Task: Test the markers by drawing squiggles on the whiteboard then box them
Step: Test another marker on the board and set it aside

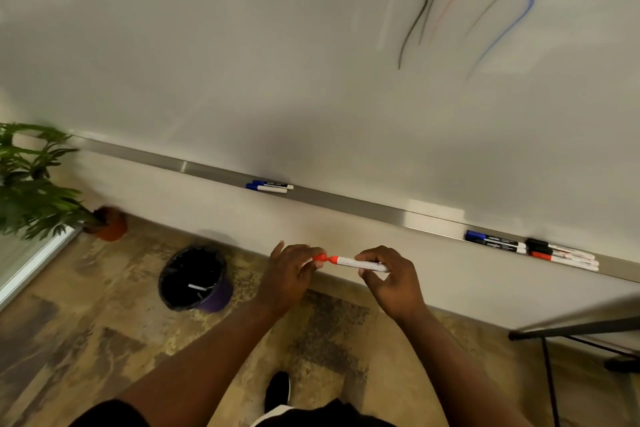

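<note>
Below the whiteboard (277, 45), both my hands hold a red marker (349, 261) level in front of me. My right hand (388, 279) grips its white barrel. My left hand (291, 274) pinches the red cap (320, 258) at the marker's left end; whether the cap is seated on the tip I cannot tell. Black, red and blue squiggles (467, 0) run down the board's upper right. On the metal tray (363, 206) lie two blue markers (268, 186) in the middle and several blue, black and red markers (533, 249) at the right.
A black waste bin (194, 279) stands on the floor left of my hands. A potted plant (38, 180) sits at the far left. A dark metal stand (571, 333) juts in at the lower right. My shoe (277, 388) shows at the bottom.
</note>
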{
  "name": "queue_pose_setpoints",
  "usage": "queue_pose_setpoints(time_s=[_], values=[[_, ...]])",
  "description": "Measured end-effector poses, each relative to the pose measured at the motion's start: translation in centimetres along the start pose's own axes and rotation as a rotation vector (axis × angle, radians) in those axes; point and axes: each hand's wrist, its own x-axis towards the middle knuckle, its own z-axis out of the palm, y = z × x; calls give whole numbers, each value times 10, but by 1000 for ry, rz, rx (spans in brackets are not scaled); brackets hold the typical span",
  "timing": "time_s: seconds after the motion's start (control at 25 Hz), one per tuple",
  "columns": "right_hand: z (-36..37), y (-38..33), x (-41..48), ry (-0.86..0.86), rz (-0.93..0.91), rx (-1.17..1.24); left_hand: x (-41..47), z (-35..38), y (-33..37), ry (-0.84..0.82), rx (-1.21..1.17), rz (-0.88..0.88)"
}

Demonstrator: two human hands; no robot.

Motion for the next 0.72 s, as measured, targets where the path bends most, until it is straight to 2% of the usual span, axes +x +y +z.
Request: queue_pose_setpoints(time_s=[0.2,0.4,0.56,0.72], values=[[10,8,1,-78,-13,-155,-15,-3,1,10,-8,27],[29,11,3,-96,-126,-313,-31,-16,-6,34,1,21],[61,4,5,-159,-238,-402,-49,-37,-33,64,90,7],[105,-8,12,-235,-232,-493,-55,-54,-74,61,174,77]])
